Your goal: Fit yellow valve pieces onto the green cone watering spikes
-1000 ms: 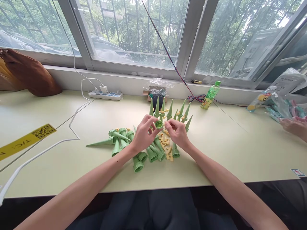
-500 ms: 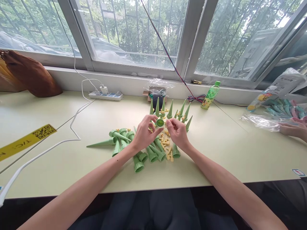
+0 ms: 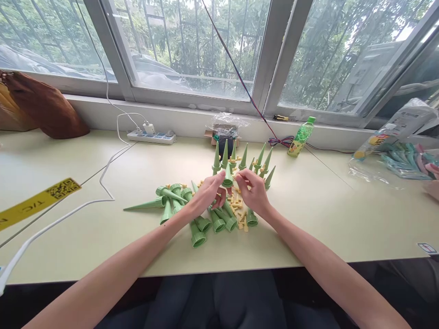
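Note:
My left hand (image 3: 209, 191) is closed around a green plastic watering spike (image 3: 227, 179), holding it upright with its wide end down. Close on its right, my right hand (image 3: 253, 188) is pinched; whatever its fingertips hold is too small to make out. Loose green spikes (image 3: 198, 236) lie in a heap to the left and below my left hand. Between my wrists are scattered small yellow valves (image 3: 240, 214). Behind my hands, several spikes (image 3: 243, 156) stand points up, some with yellow valves fitted.
At the back stand a small open box (image 3: 224, 132) with plastic wrap and a green-capped bottle (image 3: 302, 137). A power strip (image 3: 152, 137) and white cable (image 3: 113, 160) lie to the left. Bagged teal and pink items (image 3: 406, 160) are at right, beside another person's hand (image 3: 432, 188).
My left hand has turned the spike so its open end, which faced me, now points down and its tip up. The other person's hand at right has drawn back.

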Available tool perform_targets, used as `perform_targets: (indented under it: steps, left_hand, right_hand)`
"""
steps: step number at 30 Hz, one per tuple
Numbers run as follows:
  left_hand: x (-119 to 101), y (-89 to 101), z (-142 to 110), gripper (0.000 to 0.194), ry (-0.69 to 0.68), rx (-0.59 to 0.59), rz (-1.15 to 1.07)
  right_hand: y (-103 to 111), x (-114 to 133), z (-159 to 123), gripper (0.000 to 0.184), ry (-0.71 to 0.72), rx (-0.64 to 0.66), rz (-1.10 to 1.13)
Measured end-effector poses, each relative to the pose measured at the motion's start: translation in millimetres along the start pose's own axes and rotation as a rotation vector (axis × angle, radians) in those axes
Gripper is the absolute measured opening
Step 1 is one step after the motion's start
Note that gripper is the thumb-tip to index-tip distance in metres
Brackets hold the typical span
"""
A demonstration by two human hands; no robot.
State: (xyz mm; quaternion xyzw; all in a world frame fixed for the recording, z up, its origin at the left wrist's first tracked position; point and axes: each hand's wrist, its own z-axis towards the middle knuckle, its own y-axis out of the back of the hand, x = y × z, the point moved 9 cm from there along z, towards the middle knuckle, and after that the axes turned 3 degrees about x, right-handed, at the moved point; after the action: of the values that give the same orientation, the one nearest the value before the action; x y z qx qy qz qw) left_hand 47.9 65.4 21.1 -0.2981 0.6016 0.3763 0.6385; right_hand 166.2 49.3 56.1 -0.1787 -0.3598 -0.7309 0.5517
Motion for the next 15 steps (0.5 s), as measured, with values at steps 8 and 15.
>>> perform_targets:
  steps: [8, 15]
  left_hand:
    - [-0.6, 1.5, 1.8, 0.040, -0.085, 0.015, 0.130]
    - [-17.7, 5.7, -1.5, 0.030, -0.298, -0.099, 0.384]
  right_hand:
    - [-0.4, -7.7, -0.9, 0.024, -0.047, 0.010, 0.028]
    - [-2.8, -10.3, -1.3, 0.030, -0.100, 0.023, 0.064]
